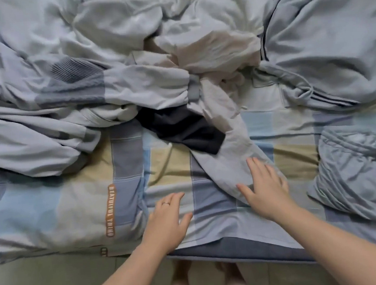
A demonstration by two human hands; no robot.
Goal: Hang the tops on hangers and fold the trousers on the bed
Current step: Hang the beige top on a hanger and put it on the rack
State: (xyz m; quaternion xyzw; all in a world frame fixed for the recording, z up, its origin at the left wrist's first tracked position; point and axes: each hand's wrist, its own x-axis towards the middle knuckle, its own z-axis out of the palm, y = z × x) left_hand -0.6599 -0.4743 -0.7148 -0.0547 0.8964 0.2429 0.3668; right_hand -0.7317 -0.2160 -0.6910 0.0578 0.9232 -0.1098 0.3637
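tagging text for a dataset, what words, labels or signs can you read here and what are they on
"BEATUIFUL THIN", last letter blurred: orange strip printed sideways on the checked bedsheet.
Second orange mark at the bedsheet's near edge: cut off, unreadable.
Nothing else readable.

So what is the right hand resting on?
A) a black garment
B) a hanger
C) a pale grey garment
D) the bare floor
C: the right hand lies flat, its fingers straight, on the pale grey garment.
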